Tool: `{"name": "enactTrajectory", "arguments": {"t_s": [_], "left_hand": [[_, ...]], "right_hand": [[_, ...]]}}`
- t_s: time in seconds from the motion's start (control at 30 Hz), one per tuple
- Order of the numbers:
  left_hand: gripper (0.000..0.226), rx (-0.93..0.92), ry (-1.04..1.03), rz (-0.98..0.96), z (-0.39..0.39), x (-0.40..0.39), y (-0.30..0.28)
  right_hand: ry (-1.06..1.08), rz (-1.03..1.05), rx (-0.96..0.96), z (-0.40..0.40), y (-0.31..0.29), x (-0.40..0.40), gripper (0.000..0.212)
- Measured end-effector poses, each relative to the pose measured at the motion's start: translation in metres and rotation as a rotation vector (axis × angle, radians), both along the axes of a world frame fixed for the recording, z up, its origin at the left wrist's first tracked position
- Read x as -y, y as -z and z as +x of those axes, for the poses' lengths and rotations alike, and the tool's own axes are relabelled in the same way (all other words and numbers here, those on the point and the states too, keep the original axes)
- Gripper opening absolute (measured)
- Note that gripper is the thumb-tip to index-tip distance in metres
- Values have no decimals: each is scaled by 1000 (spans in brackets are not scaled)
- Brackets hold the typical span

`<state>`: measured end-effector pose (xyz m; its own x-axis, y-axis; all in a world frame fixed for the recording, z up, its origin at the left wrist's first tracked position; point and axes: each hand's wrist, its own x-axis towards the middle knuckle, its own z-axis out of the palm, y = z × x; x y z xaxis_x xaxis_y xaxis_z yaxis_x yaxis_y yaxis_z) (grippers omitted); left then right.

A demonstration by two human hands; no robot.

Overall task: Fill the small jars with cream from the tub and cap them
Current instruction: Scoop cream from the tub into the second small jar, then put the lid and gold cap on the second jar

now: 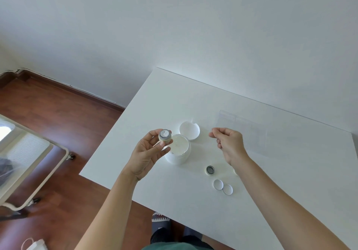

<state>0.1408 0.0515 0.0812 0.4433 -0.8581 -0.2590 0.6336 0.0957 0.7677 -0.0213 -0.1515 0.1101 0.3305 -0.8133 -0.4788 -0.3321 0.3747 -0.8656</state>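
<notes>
My left hand (pixel 149 152) holds a small beige jar (pixel 165 136) up over the table, pinched between thumb and fingers. The jar is uncapped and has a dab of white cream inside. Just right of it stands the open white tub (pixel 179 151), full of cream, with its lid (pixel 189 131) lying upside down behind it. My right hand (pixel 229 144) hovers right of the tub with fingers curled and thumb against forefinger; I see nothing distinct between them. A second small jar (pixel 210 170) stands uncapped on the table. Two small white caps (pixel 218 184) (pixel 227 189) lie upside down nearer me.
The white table (pixel 174 98) stands against the wall, its left edge dropping to a wooden floor. A clear plastic bag (pixel 244 127) lies flat behind my right hand. A small pale object (pixel 235 171) peeks out beside my right forearm. A cream-framed cart (pixel 38 162) stands at the left.
</notes>
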Motion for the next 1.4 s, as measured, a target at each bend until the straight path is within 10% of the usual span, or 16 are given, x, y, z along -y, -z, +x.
{"name": "enactTrajectory", "arguments": {"t_s": [0.83,1.4], "left_hand": [[30,7,38,-7,-11,16,-1],[33,-44,212,7,-68,71,-6]], "right_hand": [[-80,27,-327,32,91,12,12],[-358,-451,-718,-150,76,3,29]]}}
